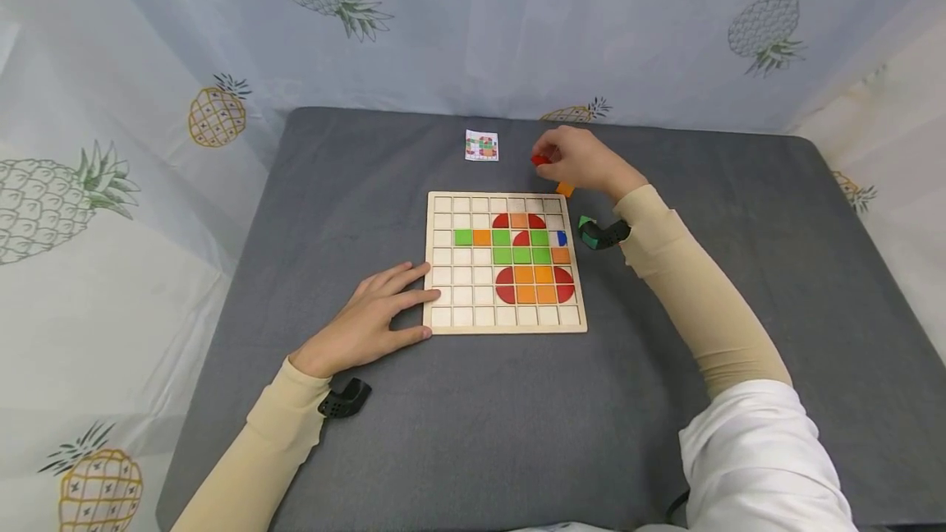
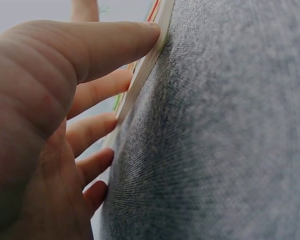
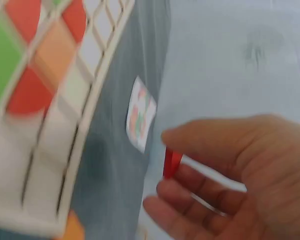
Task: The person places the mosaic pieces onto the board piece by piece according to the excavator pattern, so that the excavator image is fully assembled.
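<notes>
A wooden grid board lies on the table, with green and orange squares and red rounded tiles set in its right-hand part and a blue piece near its right edge. My left hand rests at the board's left edge, fingers spread and straight, thumb touching the wooden side in the left wrist view. Beyond the board's far right corner, my right hand pinches a small red tile between thumb and fingers. The red tile is held off the board, its full outline partly covered by the fingers.
A small printed card with a coloured grid pattern lies behind the board. One orange tile sits by the board's far right corner. A green piece shows next to the right wrist's black camera. A pineapple-print curtain hangs behind the table.
</notes>
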`<state>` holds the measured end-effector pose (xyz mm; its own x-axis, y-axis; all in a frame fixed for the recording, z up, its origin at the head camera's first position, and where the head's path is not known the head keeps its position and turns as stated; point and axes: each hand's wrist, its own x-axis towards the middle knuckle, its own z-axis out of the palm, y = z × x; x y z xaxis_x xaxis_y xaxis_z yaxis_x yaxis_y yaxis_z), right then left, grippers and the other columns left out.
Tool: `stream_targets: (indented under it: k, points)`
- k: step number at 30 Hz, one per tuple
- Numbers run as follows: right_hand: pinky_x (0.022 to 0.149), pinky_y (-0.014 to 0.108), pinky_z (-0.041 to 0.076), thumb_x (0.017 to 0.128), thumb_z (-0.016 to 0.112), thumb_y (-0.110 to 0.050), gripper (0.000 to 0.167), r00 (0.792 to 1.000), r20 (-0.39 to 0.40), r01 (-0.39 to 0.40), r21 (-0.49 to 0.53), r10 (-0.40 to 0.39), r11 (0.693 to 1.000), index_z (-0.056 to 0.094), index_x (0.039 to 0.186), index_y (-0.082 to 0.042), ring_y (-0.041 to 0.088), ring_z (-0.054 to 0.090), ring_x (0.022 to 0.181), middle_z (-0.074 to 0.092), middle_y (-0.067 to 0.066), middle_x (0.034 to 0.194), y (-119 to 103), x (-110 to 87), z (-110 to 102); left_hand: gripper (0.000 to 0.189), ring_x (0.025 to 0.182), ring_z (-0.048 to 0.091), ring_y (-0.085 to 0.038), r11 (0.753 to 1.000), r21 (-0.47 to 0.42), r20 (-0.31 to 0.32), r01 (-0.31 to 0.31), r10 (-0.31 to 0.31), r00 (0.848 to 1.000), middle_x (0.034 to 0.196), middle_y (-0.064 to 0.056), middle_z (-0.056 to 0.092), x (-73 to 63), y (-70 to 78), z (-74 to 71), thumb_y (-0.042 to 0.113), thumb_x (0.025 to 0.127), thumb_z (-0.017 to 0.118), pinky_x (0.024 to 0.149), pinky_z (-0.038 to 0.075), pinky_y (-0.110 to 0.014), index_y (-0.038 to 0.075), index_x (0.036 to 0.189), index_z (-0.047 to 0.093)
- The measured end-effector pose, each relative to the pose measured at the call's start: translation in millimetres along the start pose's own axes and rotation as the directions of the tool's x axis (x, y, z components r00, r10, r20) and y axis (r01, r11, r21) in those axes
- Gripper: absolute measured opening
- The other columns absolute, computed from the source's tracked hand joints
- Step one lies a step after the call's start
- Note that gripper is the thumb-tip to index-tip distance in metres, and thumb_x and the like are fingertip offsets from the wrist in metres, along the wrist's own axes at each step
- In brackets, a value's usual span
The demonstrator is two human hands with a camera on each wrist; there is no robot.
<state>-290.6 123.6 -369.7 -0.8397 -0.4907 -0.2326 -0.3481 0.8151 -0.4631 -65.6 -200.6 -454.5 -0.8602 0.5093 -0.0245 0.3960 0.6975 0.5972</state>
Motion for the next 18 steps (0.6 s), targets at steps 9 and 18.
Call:
stream_targets:
  k: [9,18]
  points:
    - [0.095,0.039,0.05,0.098,0.066,-0.016,0.028,0.948,0.149,0.292,-0.048,-0.282,0.955,0.067,0.124,-0.006,0.025,0.056,0.104,0.061,0.011,0.118,-66,11.3,39,0.056,0.155,0.024,-0.035,1.0,-0.013,0.003,0.013,-0.013,1.0,0.166,-0.005,0.033,0.1,0.5,-0.9,0.035,0.093,0.074,0.121,0.02,-0.062,0.02,0.144,0.059]
    - [0.096,0.036,0.051,0.096,0.067,-0.015,0.028,0.909,0.223,0.373,-0.061,-0.352,0.926,0.068,0.124,-0.007,0.022,0.058,0.106,0.061,0.009,0.118,-94,21.2,64,0.055,0.155,0.024,-0.035,1.0,-0.008,0.014,0.009,-0.009,1.0,0.167,-0.004,0.032,0.6,-0.1,-0.8,0.036,0.093,0.074,0.121,0.02,-0.062,0.022,0.144,0.059]
